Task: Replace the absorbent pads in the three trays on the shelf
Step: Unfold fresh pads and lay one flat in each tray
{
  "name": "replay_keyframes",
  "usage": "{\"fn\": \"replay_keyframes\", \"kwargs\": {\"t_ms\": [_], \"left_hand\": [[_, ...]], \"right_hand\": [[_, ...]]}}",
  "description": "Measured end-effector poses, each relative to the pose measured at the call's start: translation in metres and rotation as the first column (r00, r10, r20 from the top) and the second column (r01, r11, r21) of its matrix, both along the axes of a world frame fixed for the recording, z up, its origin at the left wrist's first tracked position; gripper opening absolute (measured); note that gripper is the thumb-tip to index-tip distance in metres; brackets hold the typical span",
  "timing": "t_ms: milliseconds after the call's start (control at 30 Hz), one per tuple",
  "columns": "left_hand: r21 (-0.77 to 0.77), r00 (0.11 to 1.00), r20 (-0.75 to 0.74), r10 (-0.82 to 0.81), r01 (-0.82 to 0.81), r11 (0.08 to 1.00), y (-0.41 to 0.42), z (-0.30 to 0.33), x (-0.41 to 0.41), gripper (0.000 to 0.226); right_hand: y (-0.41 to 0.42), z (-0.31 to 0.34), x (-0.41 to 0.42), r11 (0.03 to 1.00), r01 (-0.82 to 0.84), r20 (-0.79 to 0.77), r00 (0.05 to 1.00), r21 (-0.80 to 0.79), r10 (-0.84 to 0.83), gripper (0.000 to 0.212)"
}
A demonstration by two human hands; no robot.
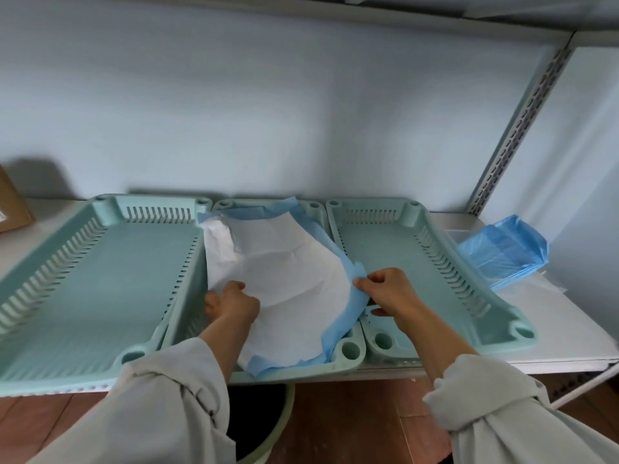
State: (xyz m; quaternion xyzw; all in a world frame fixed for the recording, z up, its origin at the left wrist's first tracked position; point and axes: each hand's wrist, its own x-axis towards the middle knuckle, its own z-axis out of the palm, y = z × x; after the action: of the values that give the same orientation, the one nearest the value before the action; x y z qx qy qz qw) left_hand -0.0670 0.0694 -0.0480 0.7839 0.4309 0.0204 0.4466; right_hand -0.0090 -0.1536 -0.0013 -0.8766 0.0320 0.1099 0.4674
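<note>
The right hand [385, 293] pinches the blue right edge of the absorbent pad [288, 279], thumb against fingertips. The left hand [231, 304] curls round the pad's white left edge, a closed grip on the sheet. The pad lies crumpled in the middle tray [350, 351], white face up, its right side lifted over the rim. Its long axis runs front to back along the tray.

Judging by the task, it pays to gather both edges inward and lift evenly. The left tray [110, 272] and right tray [402, 259] stand bare, and a blue bag of pads [505, 249] sits at the right of the shelf [562, 326].
</note>
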Motion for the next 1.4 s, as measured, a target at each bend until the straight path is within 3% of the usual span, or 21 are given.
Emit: {"fn": "replay_keyframes", "kwargs": {"t_ms": [133, 200, 300, 400, 467, 567, 633, 667, 733, 833, 1000, 1067, 1133, 1200, 1267, 1333, 1400], "left_hand": [[-0.077, 0.981, 0.056, 0.184, -0.180, 0.981, 0.009, -0.006, 0.003, 0.043], [-0.186, 0.969, 0.141, 0.202, -0.174, 0.967, 0.009, -0.013, 0.007, 0.046], [-0.296, 0.900, 0.381, 0.214, -0.101, 0.950, -0.006, -0.004, 0.018, 0.055], [-0.357, 0.740, 0.646, 0.188, 0.075, 0.931, -0.020, 0.023, 0.037, 0.061], [-0.373, 0.707, 0.687, 0.169, 0.143, 0.917, -0.022, 0.028, 0.046, 0.064], [-0.352, 0.850, 0.519, 0.090, 0.116, 0.929, -0.028, 0.008, 0.050, 0.062], [-0.271, 0.932, 0.358, -0.056, 0.161, 0.949, -0.035, -0.006, 0.052, 0.059], [-0.209, 0.943, 0.306, -0.127, 0.197, 0.958, -0.037, -0.009, 0.052, 0.059], [-0.036, 0.928, 0.249, -0.278, 0.296, 0.954, -0.041, -0.009, 0.051, 0.059], [0.155, 0.855, 0.177, -0.488, 0.466, 0.871, -0.049, -0.001, 0.047, 0.055], [0.173, 0.729, 0.121, -0.674, 0.653, 0.737, -0.063, 0.002, 0.040, 0.049], [0.239, 0.704, 0.070, -0.707, 0.676, 0.697, -0.064, 0.005, 0.037, 0.048], [0.286, 0.687, 0.124, -0.716, 0.666, 0.689, -0.072, 0.015, 0.029, 0.053], [0.247, 0.625, 0.218, -0.750, 0.708, 0.662, -0.090, 0.024, 0.015, 0.071], [0.279, 0.541, 0.214, -0.813, 0.764, 0.581, -0.109, 0.034, 0.006, 0.093], [0.382, 0.477, 0.117, -0.871, 0.788, 0.483, -0.120, 0.035, -0.002, 0.101], [0.482, 0.472, 0.006, -0.881, 0.771, 0.416, -0.134, 0.039, -0.020, 0.092]], "right_hand": [[0.009, -0.006, 0.003, 0.998, 0.021, 0.209, 0.978, -0.059, -0.008, 0.019], [0.017, 0.004, 0.001, 0.997, 0.054, 0.380, 0.922, 0.060, -0.073, 0.030], [0.013, 0.029, -0.004, 0.937, 0.086, 0.582, 0.764, 0.337, -0.279, 0.031], [-0.014, 0.037, -0.001, 0.814, 0.179, 0.580, 0.618, 0.553, -0.530, 0.035], [-0.032, 0.032, 0.000, 0.806, 0.291, 0.522, 0.639, 0.515, -0.564, 0.035], [-0.056, 0.004, 0.006, 0.906, 0.359, 0.336, 0.844, 0.227, -0.418, 0.024], [-0.071, -0.007, 0.009, 0.940, 0.328, 0.244, 0.907, 0.098, -0.342, 0.014], [-0.075, -0.009, 0.009, 0.947, 0.315, 0.251, 0.914, 0.057, -0.319, 0.023], [-0.079, -0.006, 0.010, 0.953, 0.304, 0.303, 0.908, 0.000, -0.290, 0.031], [-0.068, -0.002, 0.008, 0.967, 0.255, 0.361, 0.902, -0.002, -0.237, 0.032], [-0.044, -0.005, 0.008, 0.969, 0.204, 0.257, 0.938, 0.138, -0.234, 0.029], [-0.039, -0.003, 0.008, 0.959, 0.225, 0.262, 0.928, 0.170, -0.264, 0.026], [-0.037, -0.003, 0.008, 0.938, 0.237, 0.205, 0.934, 0.254, -0.292, 0.023], [-0.035, 0.002, 0.007, 0.819, 0.261, 0.014, 0.950, 0.511, -0.312, 0.017], [-0.035, 0.010, 0.008, 0.550, 0.257, -0.167, 0.964, 0.794, -0.209, 0.010], [-0.035, 0.015, 0.014, 0.298, 0.233, -0.205, 0.971, 0.926, -0.122, 0.017], [-0.052, 0.021, 0.003, 0.151, 0.222, -0.212, 0.974, 0.963, -0.076, 0.022]]}}
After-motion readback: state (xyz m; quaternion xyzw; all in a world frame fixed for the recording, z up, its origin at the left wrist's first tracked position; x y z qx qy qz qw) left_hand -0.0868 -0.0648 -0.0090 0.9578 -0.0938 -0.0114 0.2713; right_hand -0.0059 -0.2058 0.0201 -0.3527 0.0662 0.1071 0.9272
